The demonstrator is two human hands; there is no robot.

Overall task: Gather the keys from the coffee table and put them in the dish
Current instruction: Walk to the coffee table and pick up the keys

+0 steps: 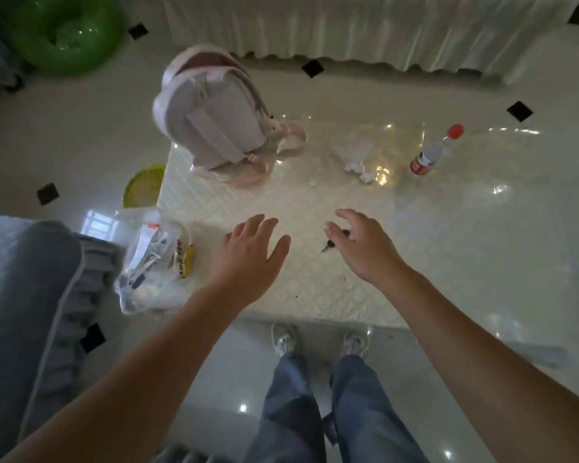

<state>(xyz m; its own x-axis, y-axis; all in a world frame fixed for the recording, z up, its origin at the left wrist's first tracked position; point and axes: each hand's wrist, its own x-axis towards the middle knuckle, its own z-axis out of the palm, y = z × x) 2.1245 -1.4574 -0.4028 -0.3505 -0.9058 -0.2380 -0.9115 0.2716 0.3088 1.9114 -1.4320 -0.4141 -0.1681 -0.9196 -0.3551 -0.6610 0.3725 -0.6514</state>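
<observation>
A dark key point(329, 244) lies on the white coffee table point(315, 295), partly hidden under my right hand point(365, 245). That hand hovers over it with spread fingers, and I cannot see a grip on the key. My left hand point(251, 259) is held flat and open over the table, to the left of the key, with nothing in it. A small silvery item point(312, 182), too small to identify, lies farther back. A clear glass dish point(381, 172) seems to sit near crumpled tissue point(356, 158); its outline is hard to make out.
A pale backpack point(214, 121) stands at the table's back left. A red-capped bottle point(432, 155) stands at the back right. A plastic bag of items point(147, 262) lies at the left edge. A yellow-green round object point(142, 187) is beside the table.
</observation>
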